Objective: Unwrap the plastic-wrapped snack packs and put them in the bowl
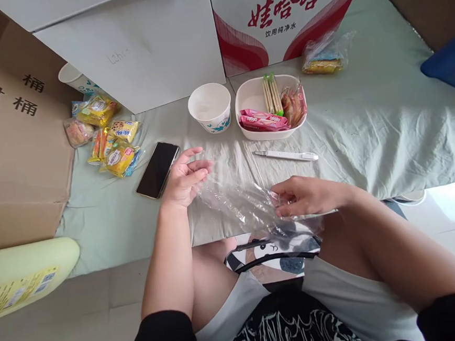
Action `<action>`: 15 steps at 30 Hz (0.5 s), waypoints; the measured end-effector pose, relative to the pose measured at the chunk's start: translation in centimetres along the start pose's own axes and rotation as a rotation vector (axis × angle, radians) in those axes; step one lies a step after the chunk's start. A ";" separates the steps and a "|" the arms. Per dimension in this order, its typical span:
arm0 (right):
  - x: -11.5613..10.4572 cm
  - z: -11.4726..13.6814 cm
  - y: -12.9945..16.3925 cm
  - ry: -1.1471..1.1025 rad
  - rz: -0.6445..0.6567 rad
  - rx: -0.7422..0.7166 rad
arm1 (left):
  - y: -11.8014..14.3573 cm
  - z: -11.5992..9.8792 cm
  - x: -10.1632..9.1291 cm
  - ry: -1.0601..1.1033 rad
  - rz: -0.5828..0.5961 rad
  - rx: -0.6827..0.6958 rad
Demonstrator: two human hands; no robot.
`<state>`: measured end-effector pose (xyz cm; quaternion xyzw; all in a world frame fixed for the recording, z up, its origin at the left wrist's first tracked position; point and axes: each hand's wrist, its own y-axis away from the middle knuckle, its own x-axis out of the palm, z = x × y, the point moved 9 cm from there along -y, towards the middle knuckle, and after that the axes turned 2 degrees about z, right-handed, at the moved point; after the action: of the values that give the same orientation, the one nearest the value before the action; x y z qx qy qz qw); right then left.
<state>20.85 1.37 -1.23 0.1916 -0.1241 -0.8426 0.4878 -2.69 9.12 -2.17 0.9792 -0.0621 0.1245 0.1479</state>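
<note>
A clear plastic bag (238, 204) stretches between my two hands over the front edge of the cloth-covered surface. My left hand (184, 179) pinches its left end between thumb and fingers, beside a dark phone (157, 169). At the bag's right part, my right hand (306, 195) has its fingers closed on the film. Just beyond that hand lies a white utility knife (286, 156) with its blade end to the left. Behind it stands a white plastic bowl (241, 98) with a pink snack packet (263, 120), green-ended stick packs (272, 96) and a brownish wrapped snack (294, 105).
A white paper cup (210, 109) stands left of the bowl. Several wrapped snacks (119, 155) lie at the left near a cardboard box (19, 129). White boxes (143, 51) block the back. Another bagged snack (323, 63) lies back right. A pale green container (30, 272) is front left.
</note>
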 end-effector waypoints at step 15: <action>0.5 0.1 -5.0 -0.415 -0.327 -0.111 | -0.1 1.2 3.7 0.241 0.133 0.068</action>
<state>16.74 3.43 -3.16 0.0054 -0.1425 -0.9368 0.3193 1.15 8.58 -2.34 0.9553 -0.1047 0.2526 0.1125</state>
